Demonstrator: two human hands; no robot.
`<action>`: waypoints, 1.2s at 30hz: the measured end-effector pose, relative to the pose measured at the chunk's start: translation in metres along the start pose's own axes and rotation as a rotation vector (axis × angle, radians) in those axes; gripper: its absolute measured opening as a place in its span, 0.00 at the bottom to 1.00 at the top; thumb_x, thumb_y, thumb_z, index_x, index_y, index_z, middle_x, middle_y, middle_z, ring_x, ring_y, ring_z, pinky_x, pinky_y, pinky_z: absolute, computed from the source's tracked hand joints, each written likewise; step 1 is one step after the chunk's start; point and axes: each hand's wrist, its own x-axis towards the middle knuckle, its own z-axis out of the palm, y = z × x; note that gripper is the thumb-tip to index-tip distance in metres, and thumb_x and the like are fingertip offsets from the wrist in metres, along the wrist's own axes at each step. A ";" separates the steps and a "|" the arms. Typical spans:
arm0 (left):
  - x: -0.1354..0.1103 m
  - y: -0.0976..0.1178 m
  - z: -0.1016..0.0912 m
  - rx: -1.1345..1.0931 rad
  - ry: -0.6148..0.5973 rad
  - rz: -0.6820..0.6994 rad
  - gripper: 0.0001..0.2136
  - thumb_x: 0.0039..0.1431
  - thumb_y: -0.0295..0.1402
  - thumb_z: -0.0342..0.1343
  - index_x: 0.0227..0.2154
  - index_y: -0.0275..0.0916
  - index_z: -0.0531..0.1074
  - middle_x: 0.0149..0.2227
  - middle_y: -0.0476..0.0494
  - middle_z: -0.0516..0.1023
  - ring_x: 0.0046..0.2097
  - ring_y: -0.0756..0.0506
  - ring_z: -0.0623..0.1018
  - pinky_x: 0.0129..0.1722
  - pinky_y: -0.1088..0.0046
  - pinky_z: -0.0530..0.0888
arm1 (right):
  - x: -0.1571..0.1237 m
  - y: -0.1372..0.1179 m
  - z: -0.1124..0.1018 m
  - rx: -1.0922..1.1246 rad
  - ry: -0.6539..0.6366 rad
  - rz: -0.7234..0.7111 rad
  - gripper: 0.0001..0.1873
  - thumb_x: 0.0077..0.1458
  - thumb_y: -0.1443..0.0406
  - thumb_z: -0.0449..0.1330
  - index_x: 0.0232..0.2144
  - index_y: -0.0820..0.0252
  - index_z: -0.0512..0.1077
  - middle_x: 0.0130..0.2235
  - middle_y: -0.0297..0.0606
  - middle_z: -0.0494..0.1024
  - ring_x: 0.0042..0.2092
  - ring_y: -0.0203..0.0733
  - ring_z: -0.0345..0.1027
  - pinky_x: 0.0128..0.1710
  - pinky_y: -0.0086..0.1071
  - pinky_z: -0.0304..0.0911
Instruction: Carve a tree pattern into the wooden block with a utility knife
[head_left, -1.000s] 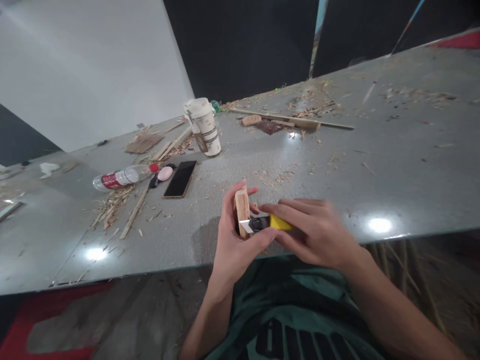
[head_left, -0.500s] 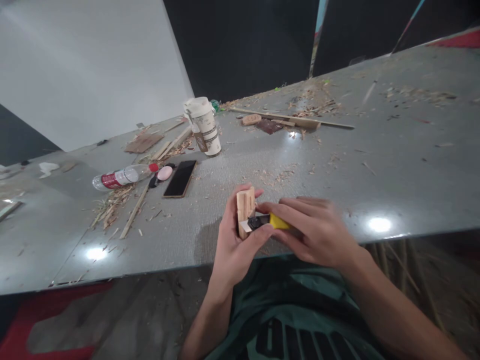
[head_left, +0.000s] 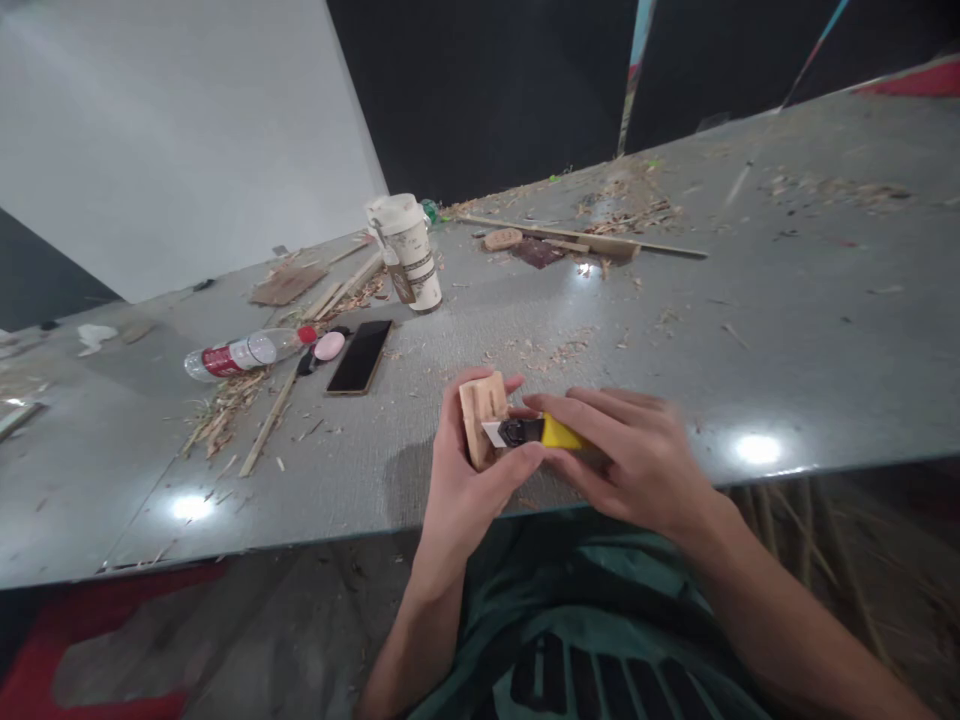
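Note:
A small pale piece of wood [head_left: 483,398] with grooves in its face stands tilted in the grip of my left hand [head_left: 465,495]. My fingers wrap behind it, and the left thumb reaches toward the knife. My right hand [head_left: 637,455] is closed around a yellow-and-black utility knife [head_left: 559,432]. The knife's short blade points left and lies against the front of the wood; how deep it cuts I cannot tell. My left thumb tip is close to the knife's black front end. Both hands are just above the table's near edge.
On the grey table [head_left: 465,340], a white patterned cup [head_left: 416,265] stands behind a black phone [head_left: 361,357]. A plastic bottle [head_left: 244,353] with a red cap lies left, beside a pink oval item [head_left: 329,346]. Wood strips [head_left: 600,240], an oval wooden piece [head_left: 502,239] and shavings are scattered around.
The wood has turned in my left hand, so more of its grooved face shows. The knife has shifted slightly, its blade now higher on the wood.

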 end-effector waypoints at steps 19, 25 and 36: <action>-0.004 0.002 -0.003 0.036 -0.048 -0.001 0.33 0.65 0.34 0.70 0.69 0.52 0.64 0.69 0.40 0.73 0.61 0.41 0.80 0.58 0.66 0.80 | 0.003 0.000 -0.002 0.018 -0.099 -0.054 0.15 0.75 0.58 0.56 0.53 0.62 0.76 0.37 0.37 0.83 0.33 0.39 0.75 0.33 0.35 0.62; -0.005 0.005 -0.001 0.062 -0.041 0.041 0.28 0.68 0.34 0.67 0.67 0.49 0.65 0.67 0.39 0.76 0.58 0.43 0.81 0.56 0.68 0.79 | 0.003 0.000 -0.001 -0.066 -0.044 -0.093 0.17 0.76 0.57 0.56 0.54 0.63 0.75 0.38 0.38 0.84 0.34 0.40 0.75 0.34 0.35 0.63; -0.001 0.001 0.007 0.155 0.092 0.059 0.28 0.65 0.40 0.68 0.65 0.51 0.66 0.62 0.40 0.77 0.55 0.43 0.81 0.53 0.67 0.79 | 0.000 -0.001 0.002 -0.102 0.039 0.021 0.16 0.75 0.56 0.58 0.54 0.62 0.75 0.38 0.38 0.83 0.34 0.41 0.77 0.33 0.36 0.65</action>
